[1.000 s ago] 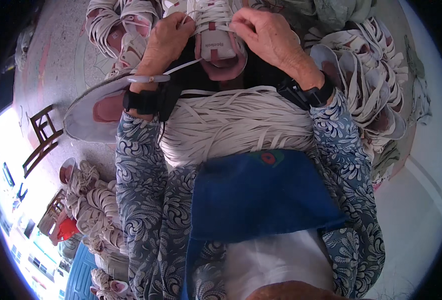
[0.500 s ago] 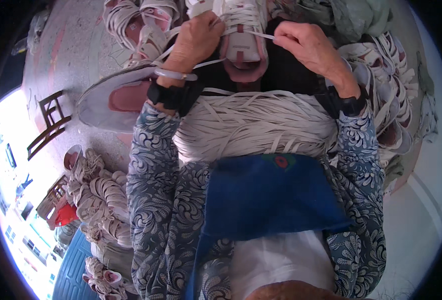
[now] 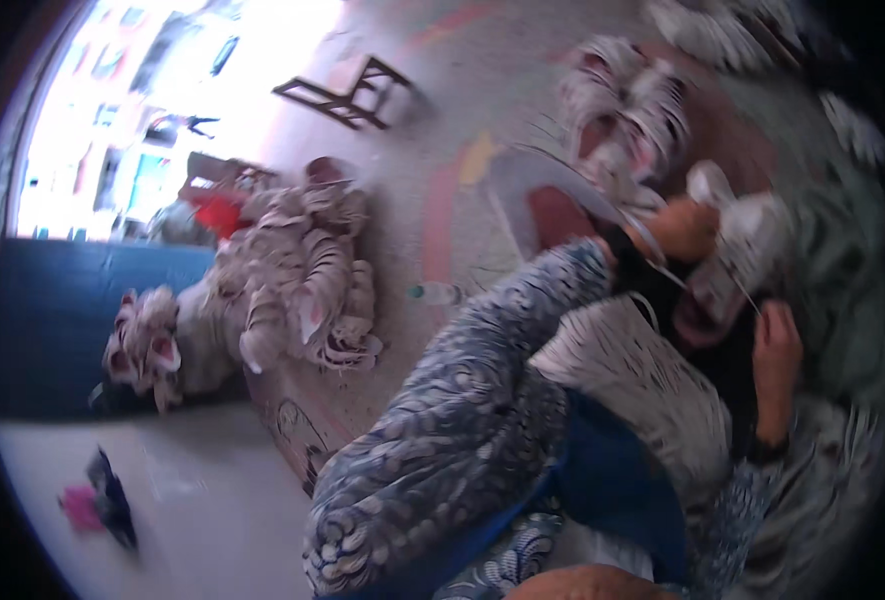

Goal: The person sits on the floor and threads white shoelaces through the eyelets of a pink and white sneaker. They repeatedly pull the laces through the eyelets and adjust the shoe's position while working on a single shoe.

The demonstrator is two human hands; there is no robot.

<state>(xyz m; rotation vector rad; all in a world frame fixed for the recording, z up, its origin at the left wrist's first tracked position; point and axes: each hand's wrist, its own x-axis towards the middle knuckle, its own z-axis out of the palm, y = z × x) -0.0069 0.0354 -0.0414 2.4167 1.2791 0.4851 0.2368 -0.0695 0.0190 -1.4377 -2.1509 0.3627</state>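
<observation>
A white sneaker (image 3: 757, 235) with a pink heel rests on my lap, toward the right of the view. My left hand (image 3: 684, 230) is closed at the sneaker's side, on its shoelace; motion blur softens the fingertips. On the near side, my right hand (image 3: 777, 345) pinches the lace's other end, which runs taut from the sneaker. A thick bundle of pale laces (image 3: 642, 385) lies across my lap, over a blue apron (image 3: 612, 490). Left of my left wrist is a large grey shoe-like piece (image 3: 517, 190) with a pink inside.
Nested sneakers (image 3: 627, 110) lie on the floor beyond my hands. A larger heap of sneakers (image 3: 312, 285) stands at left, near a blue panel (image 3: 92, 320). A small wooden chair (image 3: 352, 100) and a bottle (image 3: 437, 293) are also there. Grey-green cloth (image 3: 842, 290) lies at right.
The view has swung left, so my hands and the sneaker now appear at the right and more floor shows at left. Both hands stay at the laces.
</observation>
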